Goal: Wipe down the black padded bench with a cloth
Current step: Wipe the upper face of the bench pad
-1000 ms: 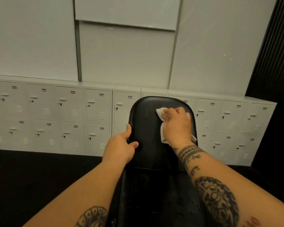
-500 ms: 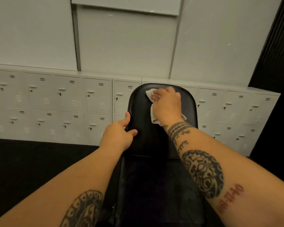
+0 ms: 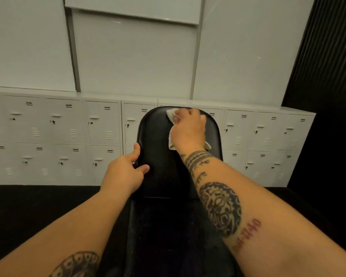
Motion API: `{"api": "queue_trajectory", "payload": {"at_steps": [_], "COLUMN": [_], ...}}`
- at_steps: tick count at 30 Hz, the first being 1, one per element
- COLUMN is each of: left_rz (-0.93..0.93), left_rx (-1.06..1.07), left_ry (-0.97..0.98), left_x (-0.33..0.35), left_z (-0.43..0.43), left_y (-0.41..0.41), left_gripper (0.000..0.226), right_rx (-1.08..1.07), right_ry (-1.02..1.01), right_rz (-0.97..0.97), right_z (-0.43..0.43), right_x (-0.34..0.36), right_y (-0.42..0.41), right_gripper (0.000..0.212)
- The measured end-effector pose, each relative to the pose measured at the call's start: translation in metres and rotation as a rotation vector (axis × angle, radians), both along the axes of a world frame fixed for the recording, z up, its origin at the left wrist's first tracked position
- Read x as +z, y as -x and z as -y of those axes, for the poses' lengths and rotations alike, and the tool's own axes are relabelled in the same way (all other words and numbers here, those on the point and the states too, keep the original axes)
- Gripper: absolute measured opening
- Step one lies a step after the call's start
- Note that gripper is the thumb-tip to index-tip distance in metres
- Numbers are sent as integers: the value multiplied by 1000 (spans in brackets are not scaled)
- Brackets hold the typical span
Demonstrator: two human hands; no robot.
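The black padded bench point(image 3: 158, 136) runs straight away from me, its rounded far end just short of the lockers. My right hand point(image 3: 189, 130) lies on the pad near that far end and grips a crumpled white cloth point(image 3: 171, 114) against the padding; cloth shows above the fingers and below the palm. My left hand point(image 3: 124, 172) holds the pad's left edge, thumb on top and fingers wrapped over the side. A seam point(image 3: 158, 197) separates this pad from the darker section nearer to me.
A double row of white lockers point(image 3: 68, 136) lines the wall just beyond the bench's end. Above the lockers are pale wall panels point(image 3: 132, 56). A dark ribbed wall point(image 3: 328, 76) stands at the right. Black floor point(image 3: 28, 206) lies on both sides.
My right hand has slid the cloth up the pad, from the middle to its far rim, first leftward, then slightly back right. My left hand has kept its hold on the left edge.
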State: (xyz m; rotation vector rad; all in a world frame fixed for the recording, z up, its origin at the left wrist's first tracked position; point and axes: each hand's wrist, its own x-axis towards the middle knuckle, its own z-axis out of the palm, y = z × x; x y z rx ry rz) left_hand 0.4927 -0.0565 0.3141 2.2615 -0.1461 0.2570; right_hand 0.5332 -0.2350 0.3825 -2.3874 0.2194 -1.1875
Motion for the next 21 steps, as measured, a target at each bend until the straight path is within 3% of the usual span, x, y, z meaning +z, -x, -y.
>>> {"api": "queue_trajectory", "payload": {"at_steps": [7,11,17,21], "left_rz": [-19,-42,-42,-32], "left_rx": [3,-1,3,-2], "left_ry": [35,38,41,29], "left_x": [-2,2,1,-1], "left_z": [-2,0,0,-2], "left_y": [-2,2,2,0], "left_gripper": [73,74,74,74], "right_rx": [363,242,-13,69], "right_ry": [382,297,6,150], "right_rz": [28,48,-17,-21], "right_z": [-21,27,40,36], "right_x": [-49,-66,-18,-8], "right_y": [39,59,25,15], "right_gripper": [20,20,24,23]}}
